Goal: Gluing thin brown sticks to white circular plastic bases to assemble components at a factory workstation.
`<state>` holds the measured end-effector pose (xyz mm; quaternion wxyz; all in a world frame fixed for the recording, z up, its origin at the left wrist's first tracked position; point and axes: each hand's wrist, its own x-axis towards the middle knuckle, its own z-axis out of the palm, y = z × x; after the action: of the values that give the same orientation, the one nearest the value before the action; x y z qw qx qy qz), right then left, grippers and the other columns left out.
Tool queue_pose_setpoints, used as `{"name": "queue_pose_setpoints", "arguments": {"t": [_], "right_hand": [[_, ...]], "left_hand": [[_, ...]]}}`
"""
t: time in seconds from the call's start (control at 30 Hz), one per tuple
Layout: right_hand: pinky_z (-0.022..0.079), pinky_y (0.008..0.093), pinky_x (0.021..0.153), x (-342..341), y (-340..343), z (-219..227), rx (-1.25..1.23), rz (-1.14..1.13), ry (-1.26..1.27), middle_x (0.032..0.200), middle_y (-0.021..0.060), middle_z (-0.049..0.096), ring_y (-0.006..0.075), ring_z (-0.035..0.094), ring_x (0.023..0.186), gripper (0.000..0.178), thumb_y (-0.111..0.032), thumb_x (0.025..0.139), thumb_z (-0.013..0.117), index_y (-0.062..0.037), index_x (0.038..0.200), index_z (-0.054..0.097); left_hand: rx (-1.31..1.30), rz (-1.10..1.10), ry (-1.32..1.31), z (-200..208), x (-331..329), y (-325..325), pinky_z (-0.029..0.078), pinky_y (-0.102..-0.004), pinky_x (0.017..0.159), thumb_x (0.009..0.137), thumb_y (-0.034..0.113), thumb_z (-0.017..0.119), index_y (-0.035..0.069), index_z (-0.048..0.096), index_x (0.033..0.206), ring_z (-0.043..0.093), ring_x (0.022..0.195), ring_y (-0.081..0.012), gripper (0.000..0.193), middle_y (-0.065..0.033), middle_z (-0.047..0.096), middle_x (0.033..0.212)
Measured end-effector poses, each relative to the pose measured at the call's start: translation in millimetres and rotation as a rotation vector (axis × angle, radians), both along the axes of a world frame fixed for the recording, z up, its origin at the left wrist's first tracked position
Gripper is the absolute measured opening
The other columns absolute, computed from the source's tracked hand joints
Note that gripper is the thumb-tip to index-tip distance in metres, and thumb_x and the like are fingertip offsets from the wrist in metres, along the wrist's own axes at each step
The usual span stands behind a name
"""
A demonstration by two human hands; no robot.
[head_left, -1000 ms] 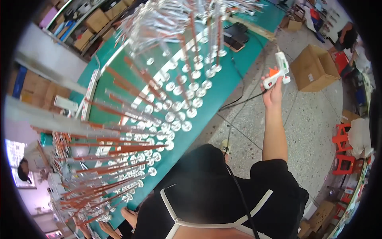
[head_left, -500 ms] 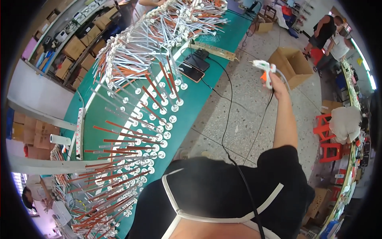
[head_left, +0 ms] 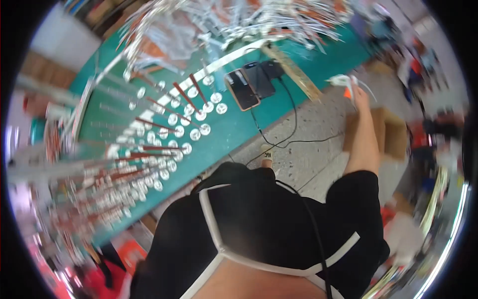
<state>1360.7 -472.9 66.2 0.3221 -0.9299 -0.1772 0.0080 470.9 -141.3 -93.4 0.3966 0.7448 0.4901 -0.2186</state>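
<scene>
My right hand (head_left: 362,101) is closed around the grip of a white hot glue gun (head_left: 342,81) with an orange trigger. The arm stretches far out to the right, and the nozzle points left, past the table's edge. My left hand does not show. To the left, rows of clear round discs (head_left: 200,115) lie on the green table (head_left: 219,135). Brown and clear strips (head_left: 185,94) rise from many of them; motion blurs the nearer rows.
Two phone-like devices, one a phone (head_left: 242,92), lie on the table with black cables. A wooden strip (head_left: 295,74) sticks out over the edge. Behind is a heap of white and brown strips (head_left: 239,22). An open cardboard box (head_left: 369,130) stands on the floor.
The whole view has turned and blurred, bringing the phones and wooden strip nearer the middle. My right hand still holds the glue gun out to the right.
</scene>
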Motion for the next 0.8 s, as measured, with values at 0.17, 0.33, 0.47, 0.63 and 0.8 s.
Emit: {"name": "queue_pose_setpoints", "arguments": {"t": [0.17, 0.33, 0.47, 0.63, 0.8], "right_hand": [[0.046, 0.0288, 0.067, 85.8, 38.3, -69.8, -0.044, 0.074, 0.165, 0.073, 0.0041, 0.064, 0.0117, 0.058, 0.071, 0.058, -0.057, 0.09, 0.059, -0.0001, 0.087, 0.07], [0.047, 0.0282, 0.067, 137.8, 68.1, -135.3, 0.01, 0.213, 0.162, 0.075, 0.0048, 0.066, 0.0131, 0.06, 0.071, 0.048, -0.049, 0.089, 0.066, -0.0006, 0.09, 0.07], [0.05, 0.0295, 0.067, 138.8, 56.4, -137.8, 0.029, 0.174, 0.094, 0.08, 0.0067, 0.069, 0.015, 0.063, 0.071, 0.044, -0.044, 0.089, 0.068, -0.0002, 0.097, 0.07], [0.05, 0.0327, 0.08, -22.0, 169.7, -54.3, 0.203, 0.37, -0.171, 0.1, 0.0115, 0.067, 0.0194, 0.063, 0.091, 0.023, -0.021, 0.092, 0.065, -0.0017, 0.105, 0.067], [0.052, 0.0311, 0.072, -239.3, 248.7, -45.7, 0.2, 1.249, 0.243, 0.094, 0.0091, 0.064, 0.0213, 0.063, 0.08, 0.022, -0.01, 0.083, 0.072, -0.0039, 0.104, 0.067]], "left_hand": [[-0.221, 0.663, -0.371, -9.7, 43.5, -144.9, 0.052, -0.0401, 0.084, 0.088, 0.026, 0.069, 0.002, 0.063, 0.11, 0.067, 0.092, -0.0322, 0.033, -0.0172, 0.068, 0.097], [0.04, 0.449, -0.468, 90.3, 241.3, -128.9, 0.053, -0.0304, 0.078, 0.09, 0.01, 0.066, 0.003, 0.065, 0.112, 0.067, 0.091, -0.0201, 0.023, -0.0112, 0.069, 0.099], [0.048, 0.411, -0.503, 85.8, 276.4, -108.5, 0.052, -0.0292, 0.075, 0.091, 0.01, 0.066, 0.004, 0.066, 0.112, 0.066, 0.086, -0.0179, 0.022, -0.0101, 0.068, 0.096], [0.144, 0.554, -0.551, 76.5, 266.6, -101.5, 0.052, -0.0293, 0.073, 0.09, 0.008, 0.065, 0.005, 0.066, 0.111, 0.065, 0.084, -0.0161, 0.021, -0.0082, 0.068, 0.094], [0.181, 0.581, -0.664, 81.7, 284.0, -79.9, 0.052, -0.0297, 0.075, 0.09, 0.006, 0.064, 0.003, 0.065, 0.109, 0.065, 0.087, -0.0161, 0.019, -0.0084, 0.066, 0.101]]}}
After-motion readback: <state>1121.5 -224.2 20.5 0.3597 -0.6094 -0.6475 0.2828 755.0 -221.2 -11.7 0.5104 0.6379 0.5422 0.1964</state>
